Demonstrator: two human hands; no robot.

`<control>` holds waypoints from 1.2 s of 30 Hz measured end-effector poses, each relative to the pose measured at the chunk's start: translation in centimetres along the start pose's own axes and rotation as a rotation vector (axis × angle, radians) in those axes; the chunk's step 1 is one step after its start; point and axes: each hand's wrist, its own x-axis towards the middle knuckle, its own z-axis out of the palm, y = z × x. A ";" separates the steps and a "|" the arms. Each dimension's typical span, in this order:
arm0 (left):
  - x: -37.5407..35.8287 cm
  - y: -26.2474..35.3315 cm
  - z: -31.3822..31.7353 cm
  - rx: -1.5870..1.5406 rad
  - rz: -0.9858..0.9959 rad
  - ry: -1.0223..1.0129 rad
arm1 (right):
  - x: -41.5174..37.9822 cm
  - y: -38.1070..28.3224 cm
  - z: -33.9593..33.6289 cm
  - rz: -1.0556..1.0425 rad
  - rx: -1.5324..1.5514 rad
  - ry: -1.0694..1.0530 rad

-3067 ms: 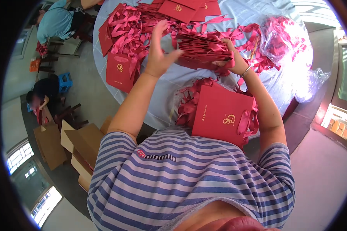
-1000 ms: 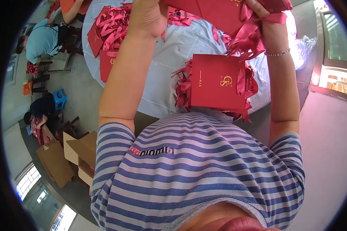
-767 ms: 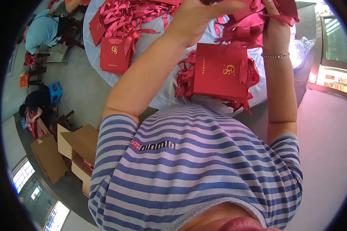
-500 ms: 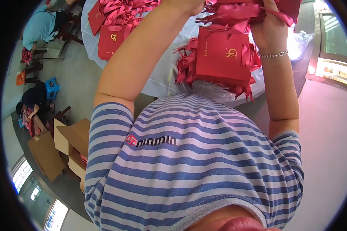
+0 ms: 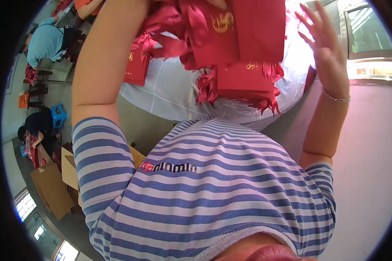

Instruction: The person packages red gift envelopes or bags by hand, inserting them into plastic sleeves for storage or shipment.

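Red gift bags (image 5: 260, 32) with gold lettering and satin ribbon handles hang at the top centre, slightly blurred. My left hand (image 5: 218, 4) grips them; only a small part of its fingers shows over the top, and the rest is cut off or hidden. Off to the right, my right hand (image 5: 324, 41) is raised with its fingers spread and nothing in it, a bead bracelet on the wrist. Below the held bags, a stack of similar red bags (image 5: 244, 82) lies on the table. Another red bag (image 5: 137, 71) with ribbons rests further left.
A pale cloth covers the rounded table (image 5: 154, 89). On the left, a person in a light blue top (image 5: 48, 41) and a person in dark clothes (image 5: 38, 122) are bent over. Near them are a blue stool (image 5: 59, 115) and cardboard boxes (image 5: 52, 187). A window (image 5: 372, 32) is at the right.
My right hand has let go of the red bags, moved right and opened. The held bags have moved down and slightly left, and my left arm has swung left.
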 end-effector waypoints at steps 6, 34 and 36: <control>4.8 -2.2 3.2 -0.279 -0.099 -0.441 | -2.5 4.2 3.3 0.220 -0.034 0.108; 8.8 -17.4 14.3 0.059 -0.253 -0.092 | -6.8 10.3 3.5 0.056 -1.252 0.224; 9.1 -17.5 14.4 0.074 -0.188 -0.109 | -5.8 8.7 6.2 0.032 -1.249 0.067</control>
